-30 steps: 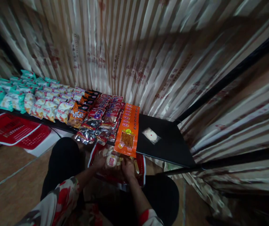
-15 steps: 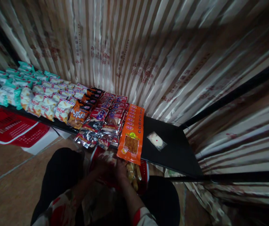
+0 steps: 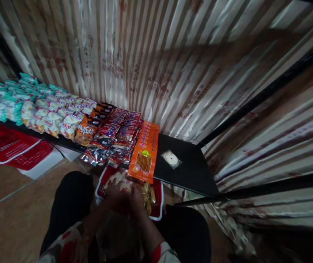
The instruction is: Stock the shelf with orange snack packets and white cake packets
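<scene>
Both hands are inside a red basket with a white rim [image 3: 160,201] between the knees. My left hand [image 3: 114,193] has its fingers curled on pale wrapped snack packets [image 3: 118,178] in the basket's left half. Close beside it, my right hand [image 3: 136,197] is closed at the edge of the same packets; its fingertips are mostly hidden. Gold-wrapped snacks [image 3: 151,195] lie to the right of that hand in the basket. One pale wrapped snack packet [image 3: 171,159] lies alone on the black shelf [image 3: 192,160].
An orange snack strip [image 3: 144,153] overhangs the shelf's front edge above the basket. Left of it stand red-and-silver packets [image 3: 125,135], orange bags [image 3: 86,129], white bags [image 3: 52,122] and teal bags [image 3: 12,106]. Black rack bars [image 3: 244,106] cross the right side. A red printed sheet [image 3: 14,146] lies at left.
The view has shifted, so the shelf sits further left. The basket shows more fully, and both hands have shifted slightly among the pale packets. The lone packet stays on the shelf.
</scene>
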Action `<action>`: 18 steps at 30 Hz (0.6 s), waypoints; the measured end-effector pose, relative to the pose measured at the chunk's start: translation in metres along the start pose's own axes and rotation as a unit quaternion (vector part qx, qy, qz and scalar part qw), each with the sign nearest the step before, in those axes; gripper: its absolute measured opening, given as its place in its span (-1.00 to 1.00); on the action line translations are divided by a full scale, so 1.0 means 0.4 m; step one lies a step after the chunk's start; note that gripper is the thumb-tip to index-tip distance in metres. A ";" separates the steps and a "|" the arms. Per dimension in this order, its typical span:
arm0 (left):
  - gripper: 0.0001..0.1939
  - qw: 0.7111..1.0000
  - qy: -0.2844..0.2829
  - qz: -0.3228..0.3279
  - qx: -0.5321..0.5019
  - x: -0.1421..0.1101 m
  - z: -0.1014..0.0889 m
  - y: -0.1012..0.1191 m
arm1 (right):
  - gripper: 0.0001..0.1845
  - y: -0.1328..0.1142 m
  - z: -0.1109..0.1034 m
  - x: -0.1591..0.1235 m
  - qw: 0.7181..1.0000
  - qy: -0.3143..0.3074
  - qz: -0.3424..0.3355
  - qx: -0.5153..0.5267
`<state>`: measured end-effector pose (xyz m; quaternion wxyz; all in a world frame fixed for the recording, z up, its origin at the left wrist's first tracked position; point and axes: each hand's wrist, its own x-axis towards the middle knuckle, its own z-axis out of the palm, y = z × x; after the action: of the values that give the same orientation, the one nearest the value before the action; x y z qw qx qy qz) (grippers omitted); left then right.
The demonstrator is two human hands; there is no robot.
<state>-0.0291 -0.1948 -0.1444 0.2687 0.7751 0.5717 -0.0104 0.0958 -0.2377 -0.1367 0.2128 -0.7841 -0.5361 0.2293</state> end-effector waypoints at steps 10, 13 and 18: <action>-0.62 0.991 0.125 -0.028 0.026 -0.102 0.017 0.120 | -0.79 0.065 -0.081 -0.036 0.990 0.030 0.043 0.134; -0.65 0.996 0.072 0.047 0.006 -0.143 0.049 0.145 | -0.70 0.095 -0.094 -0.041 0.988 0.026 0.029 0.150; -0.63 0.984 0.005 0.177 0.027 -0.206 0.087 0.151 | -0.57 0.148 -0.090 -0.078 0.989 0.025 0.030 0.141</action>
<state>0.0064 -0.2944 -0.1232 0.2427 0.8713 0.4258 0.0256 0.1510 -0.2899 -0.1378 0.3276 -0.7677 -0.4688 0.2889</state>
